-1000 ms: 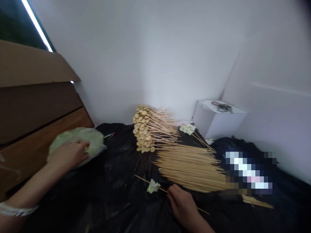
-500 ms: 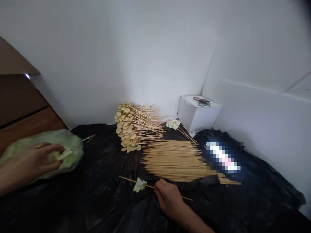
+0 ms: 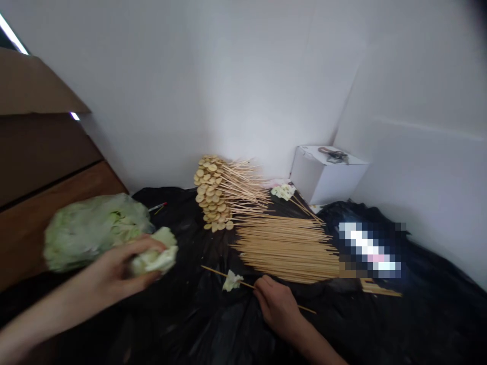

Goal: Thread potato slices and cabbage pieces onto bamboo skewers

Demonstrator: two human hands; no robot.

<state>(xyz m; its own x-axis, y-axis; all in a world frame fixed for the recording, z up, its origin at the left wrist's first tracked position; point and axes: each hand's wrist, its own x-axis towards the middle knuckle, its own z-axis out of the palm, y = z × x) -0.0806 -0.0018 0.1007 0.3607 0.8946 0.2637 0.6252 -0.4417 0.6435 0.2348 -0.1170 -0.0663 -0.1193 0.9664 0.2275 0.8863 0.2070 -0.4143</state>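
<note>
My left hand (image 3: 133, 261) is closed around pale green cabbage leaves (image 3: 164, 252), held over the black plastic sheet just right of a clear bag of cabbage (image 3: 81, 228). Lower in the middle, my right hand (image 3: 277, 304) grips a thin wooden skewer (image 3: 213, 270). A piece of cabbage leaf (image 3: 232, 281) is threaded on that skewer, between its left tip and my fingers. The skewer's other end sticks out to the right of my hand.
Behind my right hand lie rows of bare skewers (image 3: 289, 248). Beyond them are stacked skewers with round pale slices (image 3: 211, 195). Cabbage skewers (image 3: 283, 191) lie near a white box (image 3: 327, 175). A pen (image 3: 157, 207) rests by the bag, and brown cardboard (image 3: 41, 147) stands at left.
My left hand has moved right, away from the bag, carrying cabbage leaves out with it. My right hand still grips the skewer. The whole view has shifted a little.
</note>
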